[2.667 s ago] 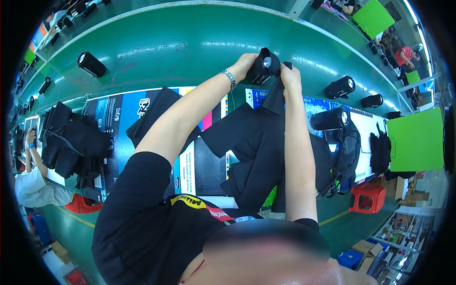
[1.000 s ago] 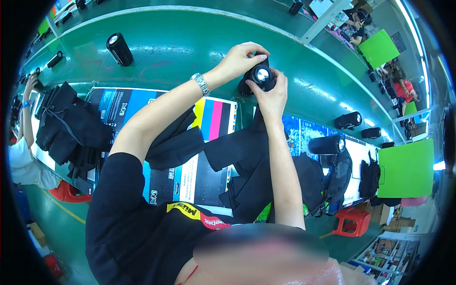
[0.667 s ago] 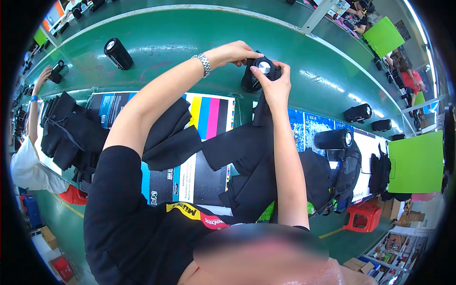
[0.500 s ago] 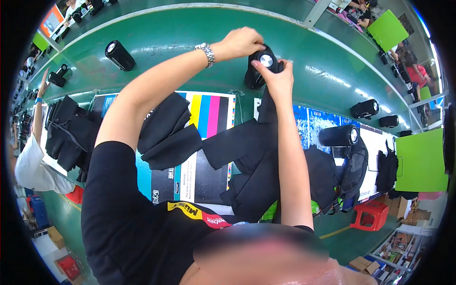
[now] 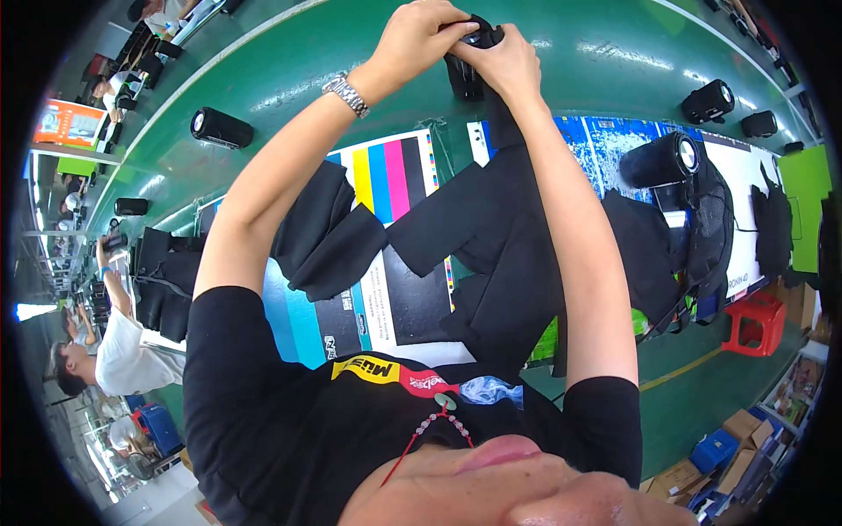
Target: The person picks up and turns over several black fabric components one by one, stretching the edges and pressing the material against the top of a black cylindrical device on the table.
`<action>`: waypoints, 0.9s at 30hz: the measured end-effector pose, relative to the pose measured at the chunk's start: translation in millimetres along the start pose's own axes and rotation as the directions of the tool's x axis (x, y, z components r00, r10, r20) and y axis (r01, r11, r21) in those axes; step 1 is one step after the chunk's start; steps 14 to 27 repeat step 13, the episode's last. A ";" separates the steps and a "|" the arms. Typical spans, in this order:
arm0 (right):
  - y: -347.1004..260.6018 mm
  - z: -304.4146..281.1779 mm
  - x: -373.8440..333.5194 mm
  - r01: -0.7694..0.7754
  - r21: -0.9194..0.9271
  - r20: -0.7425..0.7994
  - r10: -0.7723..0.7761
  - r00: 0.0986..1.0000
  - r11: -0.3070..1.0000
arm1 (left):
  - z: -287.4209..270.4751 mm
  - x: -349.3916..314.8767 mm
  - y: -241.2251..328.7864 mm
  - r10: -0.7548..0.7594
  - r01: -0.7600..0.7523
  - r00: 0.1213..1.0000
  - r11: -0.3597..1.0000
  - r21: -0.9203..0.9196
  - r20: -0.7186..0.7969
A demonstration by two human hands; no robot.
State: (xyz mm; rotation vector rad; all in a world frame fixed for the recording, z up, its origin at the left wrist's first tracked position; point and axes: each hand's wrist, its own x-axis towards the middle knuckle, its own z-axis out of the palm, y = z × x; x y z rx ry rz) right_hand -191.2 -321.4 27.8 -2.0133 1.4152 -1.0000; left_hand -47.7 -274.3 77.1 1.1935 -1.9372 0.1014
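Observation:
A black cylindrical speaker [image 5: 465, 81] stands upright on the green bench, with dark cloth around its upper rim. My left hand [image 5: 421, 39], wearing a metal watch, pinches that rim from the left. From the right, my right hand [image 5: 510, 66] closes on the same rim, thumb meeting the left fingers. Both hands partly cover the speaker's top. A strip of black cloth [image 5: 503, 118] hangs below my right hand toward the pile of black cloth pieces [image 5: 517, 263] in front of me. More flat black pieces [image 5: 338, 250] lie left of that pile.
Another black speaker [image 5: 221, 128] stands at the left; one lies at the right [image 5: 658, 160], with others [image 5: 707, 102] farther back. Beside it is a black mesh bag [image 5: 707, 223]. A red stool [image 5: 754, 324] is at the right, and a co-worker in white [image 5: 136, 351] at the left.
My head view has shifted and turned. Both hands have drawn together over the speaker's top, and its silver disc, plain before, is now mostly covered.

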 end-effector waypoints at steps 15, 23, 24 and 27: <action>64.0 -68.6 17.7 -0.117 0.085 0.273 0.089 0.958 0.990 | -6.1 -1.4 38.4 -0.398 0.250 0.896 0.818 -0.517 -0.196; 64.0 -68.6 17.7 -0.117 0.085 0.273 0.089 0.958 0.990 | -6.1 -1.4 38.4 -0.398 0.250 0.896 0.818 -0.517 -0.196; 64.0 -68.6 17.7 -0.117 0.085 0.273 0.089 0.958 0.990 | -6.1 -1.4 38.4 -0.398 0.250 0.896 0.818 -0.517 -0.196; 64.0 -68.6 17.7 -0.117 0.085 0.273 0.089 0.958 0.990 | -6.1 -1.4 38.4 -0.398 0.250 0.896 0.818 -0.517 -0.196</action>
